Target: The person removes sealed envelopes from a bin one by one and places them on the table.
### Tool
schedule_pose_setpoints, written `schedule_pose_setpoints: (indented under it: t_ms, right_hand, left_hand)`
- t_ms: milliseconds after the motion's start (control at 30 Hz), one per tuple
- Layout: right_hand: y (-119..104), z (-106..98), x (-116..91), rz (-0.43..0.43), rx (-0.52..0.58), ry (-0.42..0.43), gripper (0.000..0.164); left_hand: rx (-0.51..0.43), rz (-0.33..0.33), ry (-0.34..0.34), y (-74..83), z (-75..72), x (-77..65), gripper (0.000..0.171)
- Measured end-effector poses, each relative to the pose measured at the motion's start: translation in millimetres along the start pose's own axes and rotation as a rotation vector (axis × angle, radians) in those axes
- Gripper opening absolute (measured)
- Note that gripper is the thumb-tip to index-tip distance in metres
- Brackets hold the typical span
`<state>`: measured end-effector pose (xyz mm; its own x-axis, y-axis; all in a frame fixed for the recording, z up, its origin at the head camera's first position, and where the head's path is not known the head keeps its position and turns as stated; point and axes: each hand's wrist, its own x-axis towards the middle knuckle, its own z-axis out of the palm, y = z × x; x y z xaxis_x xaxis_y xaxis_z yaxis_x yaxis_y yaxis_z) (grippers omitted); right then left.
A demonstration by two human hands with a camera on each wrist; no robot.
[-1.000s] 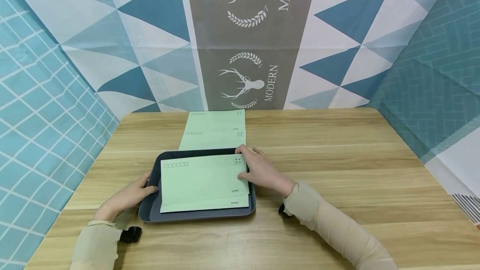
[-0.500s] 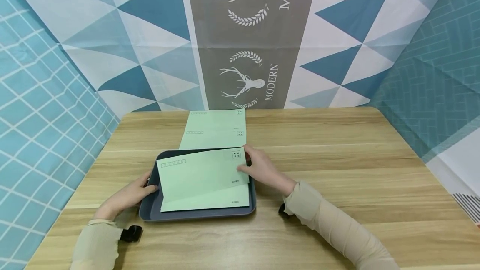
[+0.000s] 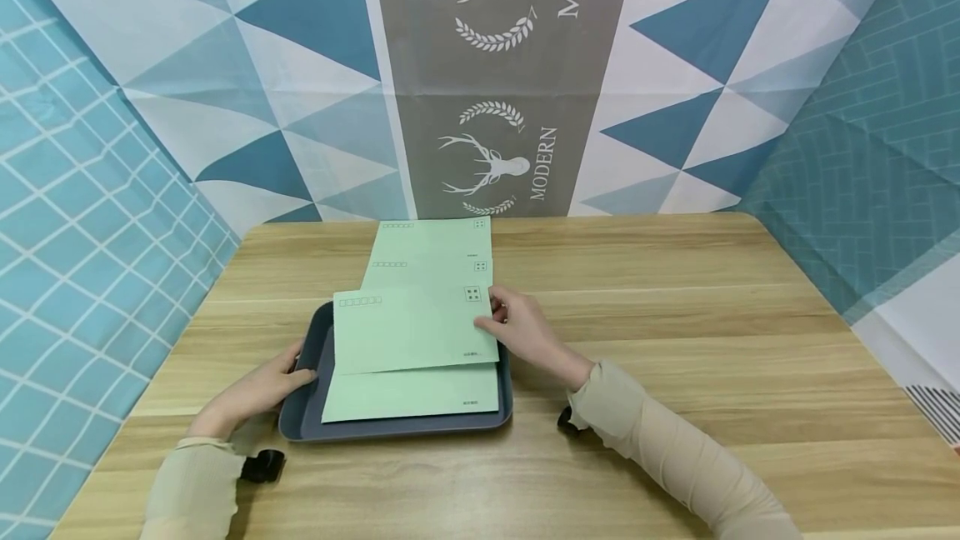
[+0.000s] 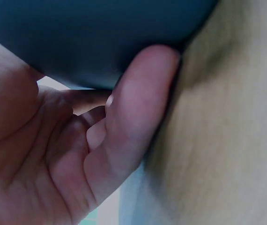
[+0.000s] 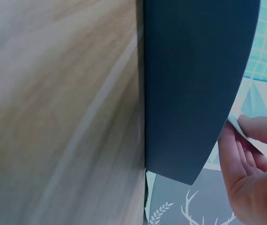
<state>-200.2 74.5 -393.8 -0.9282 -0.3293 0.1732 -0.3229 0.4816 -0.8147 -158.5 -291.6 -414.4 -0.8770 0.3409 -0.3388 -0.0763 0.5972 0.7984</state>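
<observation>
A dark grey-blue tray (image 3: 311, 419) sits on the wooden table, its left wall held by my left hand (image 3: 258, 390) with the thumb over the rim. The left wrist view has that hand's fingers (image 4: 143, 93) against the tray's outer wall. Over the tray, a pale green envelope (image 3: 412, 330) is raised and slanted. My right hand (image 3: 528, 338) pinches its right edge between thumb and fingers. Below it, another green envelope (image 3: 412, 397) lies in the tray. In the right wrist view, the right hand (image 5: 257, 164) is beside the tray's wall (image 5: 194, 84).
Behind the tray, overlapping green envelopes (image 3: 431, 242) lie on the table (image 3: 637, 298) up to its back edge. A patterned cloth (image 3: 495, 73) hangs directly behind. Tiled-print sheets (image 3: 97, 215) flank the left side.
My right hand has lifted the top envelope and shifted it away toward the back, past the tray's far rim, uncovering more of the one below. The left hand has stayed on the tray.
</observation>
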Motion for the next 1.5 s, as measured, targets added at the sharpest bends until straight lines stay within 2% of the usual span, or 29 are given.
schedule_pose_setpoints:
  t_ms: [333,600,700,800,933,1100,1267,1500]
  right_hand:
    - [1,-2,1,0.044,0.209,-0.035,0.032]
    - [-20,-16,-6,0.12,0.355,-0.105,0.038]
    - [-19,-19,-5,0.156,0.393,-0.117,0.041]
    - [-8,-17,-1,0.187,0.44,-0.11,0.047]
    - [10,-13,5,0.177,0.445,-0.043,0.047]
    - [15,-15,7,0.167,0.419,0.079,0.033]
    - [23,-16,10,0.195,0.505,0.133,0.025]
    - [29,-23,14,0.243,0.576,0.182,0.028]
  left_hand:
    - [0.04,-0.005,0.007,0.2,0.1,-0.8,0.071]
    - [0.138,0.004,0.046,-1.1,-1.8,-0.4,0.072]
    - [0.138,0.007,0.05,-1.6,-2.3,-0.3,0.072]
    - [0.142,0.007,0.051,-0.7,-1.7,-0.7,0.073]
    - [0.146,0.001,0.049,1.2,-0.8,-1.3,0.074]
    - [0.15,-0.006,0.05,1.3,-1.4,-0.7,0.073]
    - [0.156,0.001,0.052,1.4,-1.2,-0.8,0.073]
    - [0.161,0.024,0.055,0.8,-0.5,-0.8,0.071]
